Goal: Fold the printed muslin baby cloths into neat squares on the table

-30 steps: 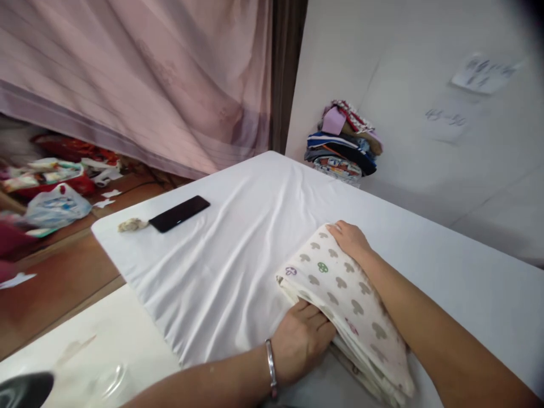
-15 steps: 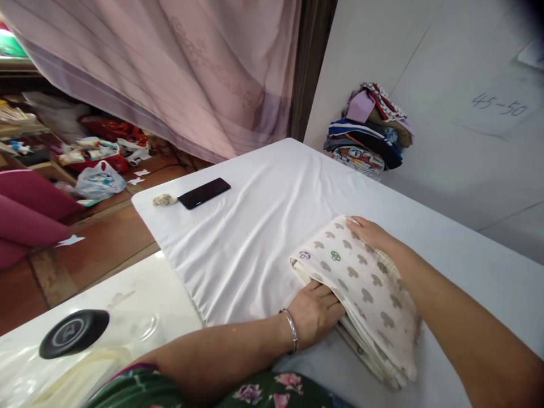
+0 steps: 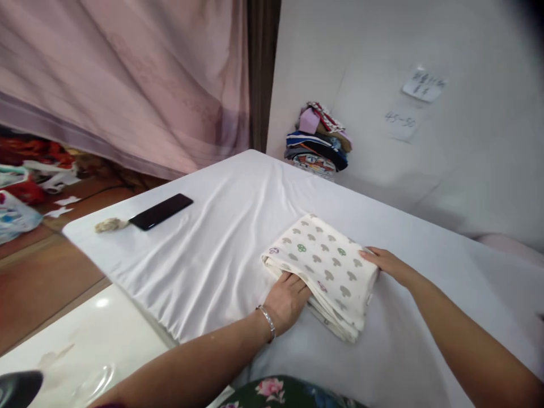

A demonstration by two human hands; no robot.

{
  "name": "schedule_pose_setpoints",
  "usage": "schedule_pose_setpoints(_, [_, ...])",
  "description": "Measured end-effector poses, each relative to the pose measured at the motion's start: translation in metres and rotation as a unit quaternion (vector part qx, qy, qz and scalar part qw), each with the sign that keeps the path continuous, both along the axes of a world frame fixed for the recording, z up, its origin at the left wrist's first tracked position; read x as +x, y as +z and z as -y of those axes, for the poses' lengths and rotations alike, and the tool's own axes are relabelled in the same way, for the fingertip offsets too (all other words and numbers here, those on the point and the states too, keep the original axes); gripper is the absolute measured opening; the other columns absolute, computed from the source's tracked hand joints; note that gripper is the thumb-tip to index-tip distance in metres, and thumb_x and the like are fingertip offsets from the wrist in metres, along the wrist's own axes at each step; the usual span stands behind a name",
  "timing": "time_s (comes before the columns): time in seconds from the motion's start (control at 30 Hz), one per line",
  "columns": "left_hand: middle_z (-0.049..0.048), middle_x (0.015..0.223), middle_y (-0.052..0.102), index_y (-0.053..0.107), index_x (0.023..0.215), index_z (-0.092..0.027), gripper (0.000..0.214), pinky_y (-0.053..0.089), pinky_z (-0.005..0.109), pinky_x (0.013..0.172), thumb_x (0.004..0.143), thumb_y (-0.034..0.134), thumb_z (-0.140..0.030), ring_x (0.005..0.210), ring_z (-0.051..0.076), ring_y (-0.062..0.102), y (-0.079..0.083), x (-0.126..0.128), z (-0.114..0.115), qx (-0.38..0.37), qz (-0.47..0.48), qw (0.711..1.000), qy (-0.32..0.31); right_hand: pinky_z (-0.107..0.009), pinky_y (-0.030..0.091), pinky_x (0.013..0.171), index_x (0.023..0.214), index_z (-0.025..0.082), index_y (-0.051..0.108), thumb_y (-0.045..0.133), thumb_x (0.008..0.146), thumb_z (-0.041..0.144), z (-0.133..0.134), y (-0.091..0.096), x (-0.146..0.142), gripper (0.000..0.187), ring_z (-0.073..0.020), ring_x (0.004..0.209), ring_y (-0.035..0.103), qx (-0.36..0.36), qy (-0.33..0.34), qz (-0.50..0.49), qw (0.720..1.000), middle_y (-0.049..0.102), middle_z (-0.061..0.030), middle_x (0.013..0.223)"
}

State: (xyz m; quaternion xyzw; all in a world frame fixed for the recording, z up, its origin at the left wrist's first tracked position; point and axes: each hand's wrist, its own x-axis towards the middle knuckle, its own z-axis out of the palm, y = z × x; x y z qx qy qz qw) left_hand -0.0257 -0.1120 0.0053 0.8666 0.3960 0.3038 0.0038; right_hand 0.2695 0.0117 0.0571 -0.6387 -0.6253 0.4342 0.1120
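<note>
A folded cream cloth (image 3: 325, 266) printed with small grey, green and pink shapes lies on the white sheet (image 3: 221, 249) that covers the table. My left hand (image 3: 289, 299), with a silver bangle on the wrist, has its fingers tucked under the cloth's near left edge. My right hand (image 3: 385, 262) lies flat with its fingers stretched out against the cloth's right edge.
A black phone (image 3: 160, 211) and a small crumpled scrap (image 3: 109, 225) lie near the sheet's far left corner. A pile of folded clothes (image 3: 318, 141) stands against the white wall. A pink curtain (image 3: 127, 85) hangs at the left. A dark round object (image 3: 19, 387) shows at the bottom left.
My right hand has slid from the cloth's far corner down to its right edge. The cloth looks more squared up. The view has shifted.
</note>
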Motion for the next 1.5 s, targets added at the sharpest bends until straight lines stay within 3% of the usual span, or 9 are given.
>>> schedule_pose_setpoints(0.2, [0.0047,0.095,0.062,0.056,0.105,-0.019,0.024,0.041,0.035,0.085,0.086,0.042,-0.011,0.091,0.017,0.054,0.003,0.006,0.001,0.038,-0.04,0.998,-0.041,-0.029,0.045,0.074,0.098,0.017,0.064,0.056,0.072,0.054,-0.006,-0.003,-0.001,0.046,-0.0229,0.092,0.06,0.078,-0.038,-0.045,0.995,0.067,-0.0068,0.1])
schedule_pose_setpoints(0.37, [0.0035,0.087,0.062,0.058,0.096,-0.018,0.021,0.043,0.034,0.078,0.083,0.046,-0.009,0.084,0.018,0.055,0.003,0.011,0.001,0.031,-0.073,0.997,-0.019,-0.026,0.043,0.063,0.087,0.014,0.065,0.058,0.068,0.057,-0.005,-0.007,0.005,0.047,-0.0207,0.082,0.06,0.051,-0.079,-0.021,0.995,0.068,-0.0074,0.091])
schedule_pose_setpoints(0.47, [0.0042,0.089,0.062,0.058,0.1,-0.018,0.023,0.042,0.036,0.082,0.083,0.045,-0.009,0.088,0.019,0.055,0.003,0.016,0.001,0.042,-0.072,0.996,-0.018,-0.025,0.044,0.062,0.098,0.018,0.064,0.052,0.072,0.06,-0.001,-0.004,0.009,0.051,-0.0191,0.084,0.06,0.037,-0.069,-0.052,0.996,0.067,-0.0071,0.098])
schedule_pose_setpoints(0.6, [0.006,0.096,0.062,0.057,0.101,-0.017,0.023,0.041,0.037,0.086,0.085,0.043,-0.01,0.096,0.019,0.055,0.003,0.027,0.002,0.056,-0.068,0.996,-0.035,-0.026,0.046,0.067,0.114,0.023,0.058,0.055,0.072,0.055,0.003,-0.004,0.012,0.053,-0.0198,0.09,0.059,0.037,-0.057,-0.075,0.995,0.064,-0.0061,0.109])
schedule_pose_setpoints(0.83, [0.0045,0.089,0.064,0.059,0.093,-0.018,0.019,0.044,0.034,0.082,0.083,0.046,-0.01,0.087,0.018,0.058,0.003,0.044,0.007,0.051,-0.077,0.993,-0.074,-0.026,0.043,0.082,0.111,0.019,0.06,0.063,0.068,0.04,0.001,-0.013,0.006,0.048,-0.019,0.099,0.057,0.132,-0.074,-0.081,0.985,0.063,-0.004,0.111])
schedule_pose_setpoints(1.03, [0.0038,0.087,0.064,0.059,0.099,-0.019,0.023,0.043,0.033,0.08,0.084,0.045,-0.01,0.084,0.017,0.057,0.003,0.046,0.011,0.041,-0.084,0.994,-0.06,-0.027,0.044,0.08,0.104,0.018,0.063,0.06,0.069,0.042,-0.001,-0.024,0.009,0.042,-0.0203,0.094,0.06,0.147,-0.064,-0.045,0.986,0.066,-0.0041,0.103])
schedule_pose_setpoints(1.2, [0.0032,0.088,0.064,0.058,0.098,-0.018,0.02,0.041,0.033,0.084,0.084,0.046,-0.012,0.088,0.017,0.056,0.0,0.05,0.015,0.045,-0.092,0.994,-0.048,-0.043,0.031,0.098,0.123,0.014,0.05,0.055,0.074,0.043,0.01,-0.015,0.003,0.056,-0.0303,0.117,0.043,0.22,-0.065,0.062,0.971,0.051,-0.014,0.126])
schedule_pose_setpoints(1.33, [0.0039,0.097,0.063,0.056,0.102,-0.018,0.02,0.039,0.033,0.089,0.086,0.045,-0.015,0.094,0.016,0.055,0.0,0.052,0.017,0.044,-0.108,0.992,-0.05,-0.041,0.023,0.105,0.129,0.018,0.043,0.045,0.084,0.042,0.038,-0.011,-0.028,0.052,-0.0256,0.127,0.032,0.42,0.068,0.149,0.893,0.042,-0.0114,0.135])
schedule_pose_setpoints(1.5, [0.0046,0.105,0.061,0.054,0.107,-0.018,0.022,0.038,0.035,0.092,0.088,0.042,-0.018,0.097,0.017,0.054,0.002,0.051,0.019,0.055,-0.125,0.989,-0.05,-0.049,0.023,0.104,0.126,0.024,0.047,0.037,0.087,0.049,0.064,-0.026,-0.057,0.048,-0.0262,0.129,0.029,0.374,0.237,0.177,0.879,0.038,-0.0083,0.139])
